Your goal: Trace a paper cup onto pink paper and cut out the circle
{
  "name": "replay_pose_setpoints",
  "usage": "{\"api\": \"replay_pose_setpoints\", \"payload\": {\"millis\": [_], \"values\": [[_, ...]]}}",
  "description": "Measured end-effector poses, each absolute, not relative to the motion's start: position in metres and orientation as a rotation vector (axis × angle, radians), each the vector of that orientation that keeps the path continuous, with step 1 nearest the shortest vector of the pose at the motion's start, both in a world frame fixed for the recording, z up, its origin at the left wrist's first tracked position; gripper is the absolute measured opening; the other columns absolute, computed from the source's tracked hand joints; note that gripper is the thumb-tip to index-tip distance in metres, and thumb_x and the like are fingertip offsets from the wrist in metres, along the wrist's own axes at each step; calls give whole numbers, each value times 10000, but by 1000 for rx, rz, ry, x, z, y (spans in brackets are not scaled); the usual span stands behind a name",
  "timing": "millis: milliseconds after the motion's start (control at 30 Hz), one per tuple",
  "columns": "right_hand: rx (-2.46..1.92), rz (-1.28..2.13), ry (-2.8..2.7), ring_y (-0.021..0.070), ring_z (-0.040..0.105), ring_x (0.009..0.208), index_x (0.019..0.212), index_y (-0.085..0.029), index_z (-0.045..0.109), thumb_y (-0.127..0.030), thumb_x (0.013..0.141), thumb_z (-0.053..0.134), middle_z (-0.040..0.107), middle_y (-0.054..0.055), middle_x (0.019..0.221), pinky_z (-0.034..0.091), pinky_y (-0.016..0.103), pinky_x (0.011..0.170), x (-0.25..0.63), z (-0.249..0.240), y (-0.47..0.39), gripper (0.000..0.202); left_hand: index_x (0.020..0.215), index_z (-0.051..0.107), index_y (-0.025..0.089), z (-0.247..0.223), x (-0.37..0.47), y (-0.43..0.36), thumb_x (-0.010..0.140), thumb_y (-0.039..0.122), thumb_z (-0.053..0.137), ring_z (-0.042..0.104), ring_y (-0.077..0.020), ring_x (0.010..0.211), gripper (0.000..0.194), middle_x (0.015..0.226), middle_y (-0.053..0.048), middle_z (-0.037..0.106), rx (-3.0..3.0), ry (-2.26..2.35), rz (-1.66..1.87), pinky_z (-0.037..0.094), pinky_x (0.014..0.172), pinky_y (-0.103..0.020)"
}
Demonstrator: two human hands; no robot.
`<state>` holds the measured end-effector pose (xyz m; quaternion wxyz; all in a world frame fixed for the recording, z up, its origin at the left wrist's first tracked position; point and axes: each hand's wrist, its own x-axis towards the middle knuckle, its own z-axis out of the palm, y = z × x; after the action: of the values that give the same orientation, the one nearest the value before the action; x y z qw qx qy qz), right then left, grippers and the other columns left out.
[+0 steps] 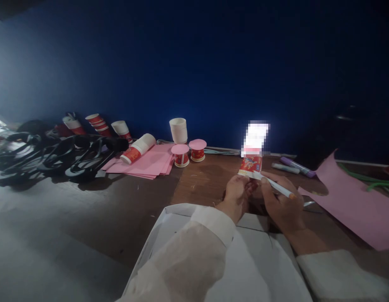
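My left hand (237, 191) is closed around the lower end of a red patterned paper cup (251, 164), near the table's back edge. In my right hand (282, 203) is a white marker (280, 187) with an orange end; its tip points at the cup's pale rim. A bright, pixelated phone-like rectangle (256, 136) shows just behind the cup. Two small red cups, each topped by a pink paper disc (180, 149), (197, 144), stand left of my hands.
White cups (178, 130) stand behind the discs. Pink sheets (158, 161) with a lying cup stack (139, 149) are left, beside black-strapped objects (87, 159). A white box (156, 228) is under my forearms. At right are markers (296, 165) and cut pink paper (354, 201).
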<state>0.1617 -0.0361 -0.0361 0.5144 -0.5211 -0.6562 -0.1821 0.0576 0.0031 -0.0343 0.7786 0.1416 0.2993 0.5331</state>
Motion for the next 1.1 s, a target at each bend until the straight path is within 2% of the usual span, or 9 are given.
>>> {"api": "replay_pose_setpoints", "payload": {"millis": [300, 600, 933, 1100], "values": [[-1248, -439, -1571, 259, 753, 894, 1052, -187, 746, -284, 981, 593, 797, 108, 978, 581, 397, 860, 162, -36, -36, 195, 694, 605, 155, -32, 56, 2, 798, 52, 621, 612, -115, 631, 147, 687, -32, 641, 323, 638, 1155, 523, 762, -249], [-1244, -439, -1584, 253, 751, 887, 1054, -192, 745, -270, 975, 605, 795, 99, 971, 576, 385, 839, 164, -37, -36, 178, 674, 603, 164, -33, 58, 3, 742, 54, 646, 613, -114, 620, 136, 672, -24, 636, 330, 632, 1165, 540, 746, -242], [-1241, -438, -1582, 252, 755, 893, 1041, -190, 745, -244, 970, 614, 796, 98, 971, 580, 381, 854, 161, -35, -37, 159, 682, 572, 163, -31, 58, 2, 786, 44, 664, 604, -106, 596, 183, 644, -10, 631, 309, 669, 1164, 540, 726, -246], [-1236, -438, -1598, 256, 754, 884, 1044, -183, 743, -244, 972, 603, 796, 103, 972, 577, 387, 841, 162, -36, -37, 169, 666, 570, 165, -30, 58, 2, 785, 29, 613, 608, -105, 593, 186, 645, -17, 630, 304, 693, 1155, 518, 724, -237]]}}
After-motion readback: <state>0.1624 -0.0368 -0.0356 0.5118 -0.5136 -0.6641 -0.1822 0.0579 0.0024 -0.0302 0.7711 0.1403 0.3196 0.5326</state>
